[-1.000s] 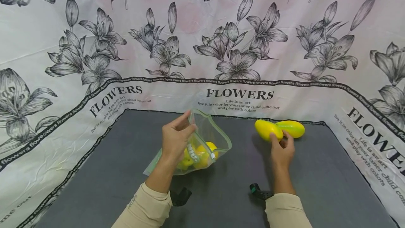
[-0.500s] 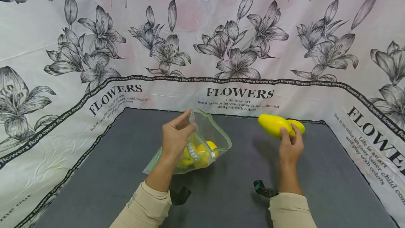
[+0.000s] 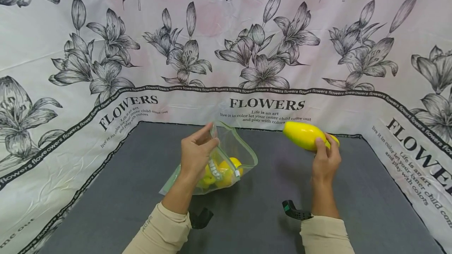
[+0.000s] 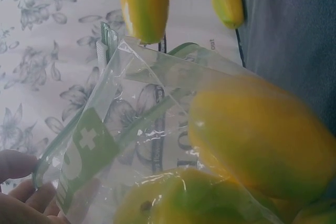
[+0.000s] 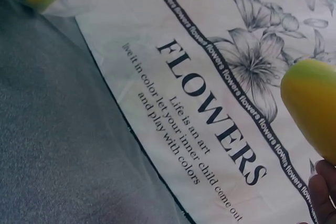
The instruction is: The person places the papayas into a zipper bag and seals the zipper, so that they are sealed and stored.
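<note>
Looks like the bagging step: left hand (image 3: 195, 156) pinches the clear bag (image 3: 229, 150) by its rim, right hand (image 3: 325, 164) grips 1 yellow mango (image 3: 303, 134) above the worktop (image 3: 265, 214) near its far edge, spare mango (image 3: 334, 141) by the far right corner. Next move probably calls for swinging left into the bag.

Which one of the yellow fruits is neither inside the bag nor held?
The loose fruit on the grey table, partly hidden behind the right hand in the head view. That hand grips another fruit; the others are inside the clear bag.
</note>
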